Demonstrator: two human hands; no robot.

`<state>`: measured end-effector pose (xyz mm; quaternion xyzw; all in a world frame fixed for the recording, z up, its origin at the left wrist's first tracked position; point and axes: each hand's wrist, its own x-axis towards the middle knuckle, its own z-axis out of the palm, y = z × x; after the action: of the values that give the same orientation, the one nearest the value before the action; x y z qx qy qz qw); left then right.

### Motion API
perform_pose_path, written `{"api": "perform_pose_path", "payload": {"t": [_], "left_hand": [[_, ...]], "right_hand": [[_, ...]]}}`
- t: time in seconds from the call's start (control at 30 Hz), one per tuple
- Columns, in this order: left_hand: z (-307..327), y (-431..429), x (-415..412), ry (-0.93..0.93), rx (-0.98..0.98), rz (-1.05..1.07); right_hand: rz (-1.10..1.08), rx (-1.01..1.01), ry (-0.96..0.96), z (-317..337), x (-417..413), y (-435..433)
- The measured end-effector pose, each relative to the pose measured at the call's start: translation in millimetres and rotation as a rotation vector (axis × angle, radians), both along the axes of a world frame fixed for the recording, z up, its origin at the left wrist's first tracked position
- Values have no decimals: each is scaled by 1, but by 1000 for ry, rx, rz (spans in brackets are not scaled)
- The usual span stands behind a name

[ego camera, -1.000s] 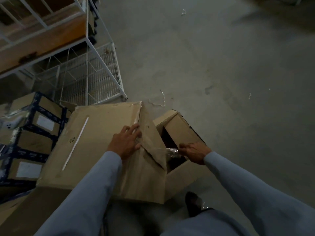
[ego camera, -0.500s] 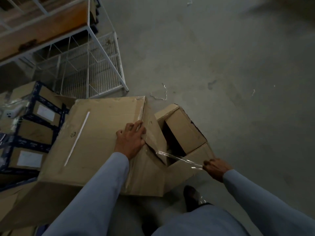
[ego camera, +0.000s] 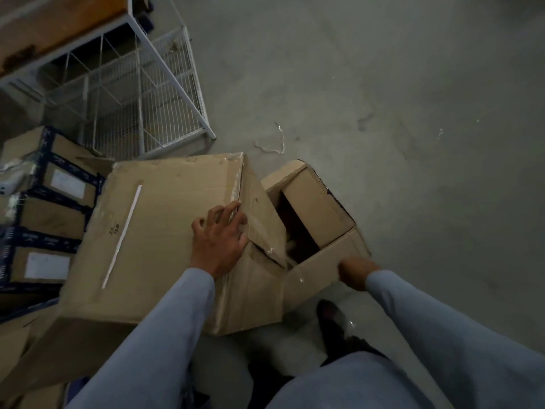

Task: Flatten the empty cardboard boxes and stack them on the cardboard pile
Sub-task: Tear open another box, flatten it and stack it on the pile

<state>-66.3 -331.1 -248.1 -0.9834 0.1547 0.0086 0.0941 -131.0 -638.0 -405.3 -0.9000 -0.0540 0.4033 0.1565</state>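
left hand [ego camera: 219, 237]: i see it flat on top of the cardboard box [ego camera: 165, 231], fingers spread wide, fingertips at the edge of the box's open end.
right hand [ego camera: 356, 274]: fingers curled, knuckles toward me, against the outer edge of the lower flap [ego camera: 315, 270]; i cannot tell whether it grips the flap or anything else.
cardboard box: lies on its side under the left hand, its open end between my two hands, dark inside.
upper flap [ego camera: 318, 208]: folded open, beyond the right hand.
clear tape [ego camera: 275, 252]: crinkled shreds on the torn corner, just right of the left hand.
white strip [ego camera: 122, 236]: runs along the box top, left of the left hand.
banded cartons [ego camera: 53, 214]: stacked well to the left of the left hand.
wire rack [ego camera: 141, 93]: beyond the left hand, standing on the floor [ego camera: 398, 128].
shoe [ego camera: 330, 317]: nearer me than the right hand, just below the lower flap.
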Motion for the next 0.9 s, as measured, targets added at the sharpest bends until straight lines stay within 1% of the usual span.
{"api": "perform_pose_path", "payload": {"t": [0.07,0.13,0.23,0.3,0.4,0.6,0.73,0.9], "left_hand": [[1,-1,3,-17,53,-52],[5,-4,5,-33,155,-152],[10,-12,5,-34,274,-262],[9,-22,0,41,382,-287],[1,-37,-6,154,618,-284],[-40,-54,-14,252,1002,-266],[-81,-50,-10,283,1077,-221],[-123,-53,-4,344,1195,-280]], "right_hand": [[-100,198,-14,1,32,40],[-152,356,-30,6,54,76],[-239,491,-29,12,78,121],[-290,512,-15,3,85,145],[-369,507,29,-23,88,168],[-580,618,43,-62,91,173],[-609,704,-7,-75,84,172],[-671,743,-40,-87,74,175]]}}
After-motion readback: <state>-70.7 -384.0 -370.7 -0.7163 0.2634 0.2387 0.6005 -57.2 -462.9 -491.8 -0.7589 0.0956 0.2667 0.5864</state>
